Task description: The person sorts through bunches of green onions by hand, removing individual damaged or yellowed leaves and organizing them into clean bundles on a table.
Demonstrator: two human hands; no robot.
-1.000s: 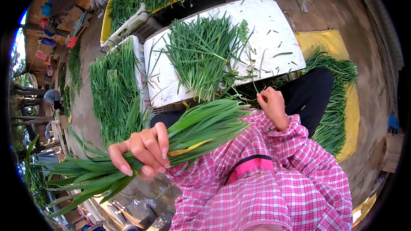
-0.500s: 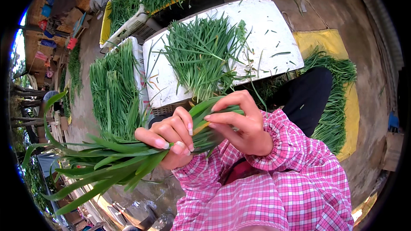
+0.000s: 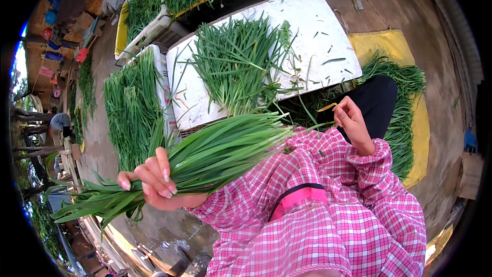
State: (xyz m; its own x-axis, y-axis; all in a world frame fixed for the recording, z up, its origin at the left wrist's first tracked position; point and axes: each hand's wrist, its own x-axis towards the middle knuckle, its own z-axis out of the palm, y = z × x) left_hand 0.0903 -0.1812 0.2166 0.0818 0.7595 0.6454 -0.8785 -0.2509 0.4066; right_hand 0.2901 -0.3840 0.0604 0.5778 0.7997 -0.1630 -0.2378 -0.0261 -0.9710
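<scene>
My left hand grips a thick bundle of long green chive-like leaves around its middle, holding it level across my chest; the leaf tips fan out to the lower left. My right hand is raised to the right, apart from the bundle, pinching a small yellowish leaf piece between its fingertips. Both arms wear pink checked sleeves.
A white board ahead carries a loose heap of green leaves. More greens lie in a row at left and on a yellow sheet at right. White crates stand behind. A person crouches at far left.
My right hand left the bundle and swung out to the right with a yellowish leaf piece. My left hand lowered the bundle's tips toward the lower left.
</scene>
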